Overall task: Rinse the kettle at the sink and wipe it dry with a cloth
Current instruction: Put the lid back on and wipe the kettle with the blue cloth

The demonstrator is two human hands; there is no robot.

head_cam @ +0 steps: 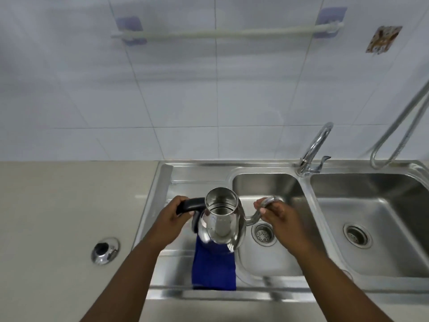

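A shiny steel kettle (221,219) with no lid is held upright above the sink's drainboard, its open top facing me. My left hand (173,216) grips its black handle on the left. My right hand (275,212) is closed around the curved spout, which reaches over the left basin (267,187). A blue cloth (213,268) lies flat on the drainboard right under the kettle. The kettle's lid (105,250), steel with a black knob, rests on the counter to the left.
The chrome tap (313,149) stands between the left basin and the right basin (376,205), with no water running. A flexible metal hose (394,129) hangs at the far right. A beige counter (58,217) lies on the left and a towel rail (227,32) is on the tiled wall.
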